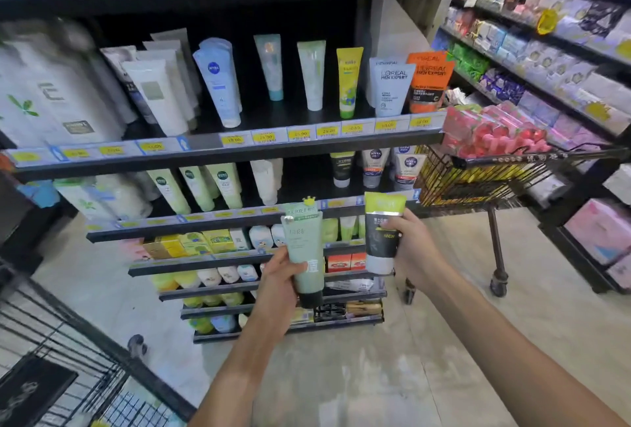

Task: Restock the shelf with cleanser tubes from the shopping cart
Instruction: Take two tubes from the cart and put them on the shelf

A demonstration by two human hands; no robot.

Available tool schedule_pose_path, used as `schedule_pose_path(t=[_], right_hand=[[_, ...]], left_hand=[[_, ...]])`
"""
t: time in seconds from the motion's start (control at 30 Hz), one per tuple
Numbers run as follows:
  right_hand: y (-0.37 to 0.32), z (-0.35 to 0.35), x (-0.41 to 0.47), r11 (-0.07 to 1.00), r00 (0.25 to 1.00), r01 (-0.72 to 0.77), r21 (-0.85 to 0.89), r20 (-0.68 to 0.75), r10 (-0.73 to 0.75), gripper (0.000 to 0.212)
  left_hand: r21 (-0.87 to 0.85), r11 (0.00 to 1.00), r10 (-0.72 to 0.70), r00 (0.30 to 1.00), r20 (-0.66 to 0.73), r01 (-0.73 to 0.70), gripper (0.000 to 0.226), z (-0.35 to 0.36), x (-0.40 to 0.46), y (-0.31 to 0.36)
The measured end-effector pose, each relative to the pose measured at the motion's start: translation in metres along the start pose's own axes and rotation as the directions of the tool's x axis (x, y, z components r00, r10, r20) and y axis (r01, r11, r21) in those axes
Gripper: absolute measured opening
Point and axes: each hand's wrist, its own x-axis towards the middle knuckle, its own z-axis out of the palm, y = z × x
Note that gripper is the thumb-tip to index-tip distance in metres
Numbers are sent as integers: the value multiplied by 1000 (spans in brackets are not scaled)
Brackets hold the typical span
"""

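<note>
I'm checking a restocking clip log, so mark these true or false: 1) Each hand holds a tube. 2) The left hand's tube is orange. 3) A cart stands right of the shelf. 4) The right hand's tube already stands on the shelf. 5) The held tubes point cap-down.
1) True: the left hand and right hand each hold a tube.
2) False: the left tube is pale green with a dark cap.
3) True: the cart stands there.
4) False: the right tube is held in front of the shelf.
5) True.
</note>
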Motion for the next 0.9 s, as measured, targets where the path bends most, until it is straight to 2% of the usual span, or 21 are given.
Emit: schedule_pose_path(t=[0.17, 0.27, 0.43, 0.6, 0.73, 0.9], right_hand=[[12, 2, 46, 989, 987, 148, -24, 61, -147, 34], [14, 13, 77, 967, 962, 252, -46, 117, -245, 36], [0, 31, 116, 911, 914, 393, -125, 159, -373, 38], [-6, 44, 148, 890, 898, 429, -156, 179, -402, 32], [-9, 52, 167, 878, 894, 444, -181, 158, -419, 34], [-3, 52, 187, 894, 925, 377, -242, 149, -350, 38]], left_hand=[[-56, 998, 17, 999, 48, -15, 53, -20, 30, -46], [-95, 995, 44, 999, 25, -42, 62, -33, 48, -72], [-123, 991, 45, 999, -17, -47, 63, -57, 62, -101], [-103, 992, 68, 997, -47, -72, 63, -72, 66, -105], [-72, 994, 79, 997, -11, -80, 64, -79, 69, -100], [-74, 994, 85, 996, -16, -86, 61, -82, 75, -96]])
